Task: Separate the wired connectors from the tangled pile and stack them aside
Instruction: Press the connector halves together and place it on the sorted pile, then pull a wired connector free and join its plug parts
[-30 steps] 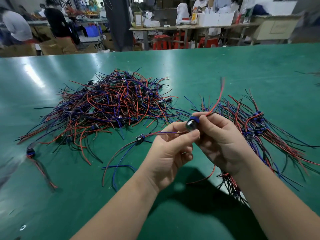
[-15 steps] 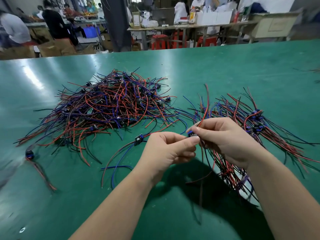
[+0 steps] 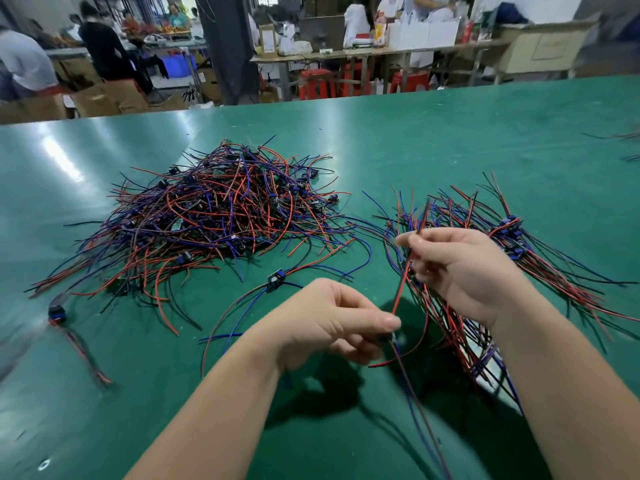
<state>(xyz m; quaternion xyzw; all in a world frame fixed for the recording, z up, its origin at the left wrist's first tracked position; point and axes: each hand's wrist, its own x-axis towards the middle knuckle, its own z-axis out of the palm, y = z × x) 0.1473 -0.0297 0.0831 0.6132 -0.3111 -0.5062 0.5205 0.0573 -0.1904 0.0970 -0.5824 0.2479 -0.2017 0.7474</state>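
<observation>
A tangled pile of red, blue and black wired connectors lies at the left centre of the green table. A sorted stack of connectors spreads out on the right. My left hand pinches a small dark connector, from which wires hang down. My right hand, just above the stack, pinches that piece's red wire near its upper end. A single connector with long wires lies on the table between the pile and my left hand.
Another stray connector with wires lies near the table's left edge. A few loose wires show at the far right edge. Beyond the table are workbenches, red stools, cardboard boxes and several people.
My hands have drawn apart: the left moved down with the connector, the right slid up along the red wire, which now stretches between them.
</observation>
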